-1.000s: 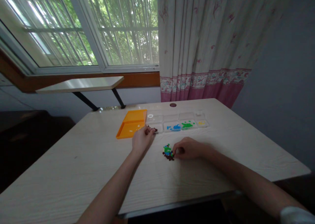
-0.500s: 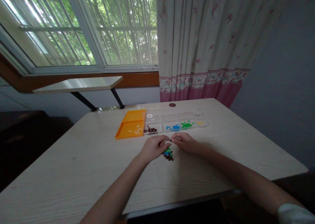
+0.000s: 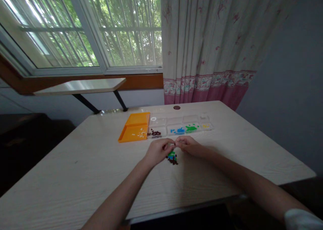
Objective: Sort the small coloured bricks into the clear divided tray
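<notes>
My left hand [image 3: 158, 150] and my right hand [image 3: 189, 145] meet fingertip to fingertip just above a small pile of mixed beads [image 3: 172, 157] in green, blue and dark brown on the table. Both hands are pinched closed; whatever is between the fingers is too small to make out. Behind them lies a clear compartment tray [image 3: 182, 125] with dark brown beads [image 3: 154, 133], blue beads [image 3: 178, 131], green beads [image 3: 191, 127] and a few yellow ones [image 3: 206, 125] in separate sections.
An orange lid [image 3: 135, 131] with a few white beads lies left of the clear tray. The pale wooden table [image 3: 75, 176] has a cable hole [image 3: 177, 107] at its far edge. Window, small shelf and pink-trimmed curtain stand behind.
My left hand came back from the brown-bead compartment to the pile. My right hand rose from the pile and moved left to meet it. In the last half second almost nothing moved.
</notes>
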`<state>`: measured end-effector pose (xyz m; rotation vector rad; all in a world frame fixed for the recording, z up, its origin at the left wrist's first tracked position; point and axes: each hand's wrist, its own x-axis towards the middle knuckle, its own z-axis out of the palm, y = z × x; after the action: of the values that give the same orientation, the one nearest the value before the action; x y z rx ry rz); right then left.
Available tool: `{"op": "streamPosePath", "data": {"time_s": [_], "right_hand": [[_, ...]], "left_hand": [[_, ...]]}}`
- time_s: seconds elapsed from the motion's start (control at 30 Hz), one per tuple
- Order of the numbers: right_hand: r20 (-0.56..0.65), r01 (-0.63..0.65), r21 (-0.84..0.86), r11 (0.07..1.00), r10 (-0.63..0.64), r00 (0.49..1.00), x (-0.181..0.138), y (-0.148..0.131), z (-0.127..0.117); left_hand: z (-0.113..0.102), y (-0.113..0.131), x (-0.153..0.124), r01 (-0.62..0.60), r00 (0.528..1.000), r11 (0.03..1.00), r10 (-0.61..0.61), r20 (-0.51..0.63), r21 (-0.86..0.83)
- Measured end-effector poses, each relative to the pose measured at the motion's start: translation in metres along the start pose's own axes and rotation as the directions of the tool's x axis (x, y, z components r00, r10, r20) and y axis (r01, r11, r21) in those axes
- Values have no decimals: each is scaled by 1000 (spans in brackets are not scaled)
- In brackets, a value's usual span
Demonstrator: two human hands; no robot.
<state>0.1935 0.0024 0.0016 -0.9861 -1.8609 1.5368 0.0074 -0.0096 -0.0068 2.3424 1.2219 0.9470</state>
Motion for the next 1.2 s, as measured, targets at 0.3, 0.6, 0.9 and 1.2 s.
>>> {"op": "streamPosePath", "data": {"time_s": [0.3, 0.6, 0.9, 1.2], "right_hand": [[-37, 66, -147, 987, -72, 997, -1, 0, -1], [93, 241, -669, 704, -242, 966, -8, 9, -11], [123, 207, -819, 534, -188, 974, -10, 2, -16], [202, 304, -784, 542, -240, 950, -13, 5, -15]], "left_hand": [[-2, 1, 0, -33, 999, 999, 32, -26, -11], [-16, 6, 3, -46, 944, 996, 17, -329, -80], [-21, 8, 2, -82, 857, 993, 28, -515, -82], [-19, 6, 3, -98, 844, 991, 35, -535, -90]]}}
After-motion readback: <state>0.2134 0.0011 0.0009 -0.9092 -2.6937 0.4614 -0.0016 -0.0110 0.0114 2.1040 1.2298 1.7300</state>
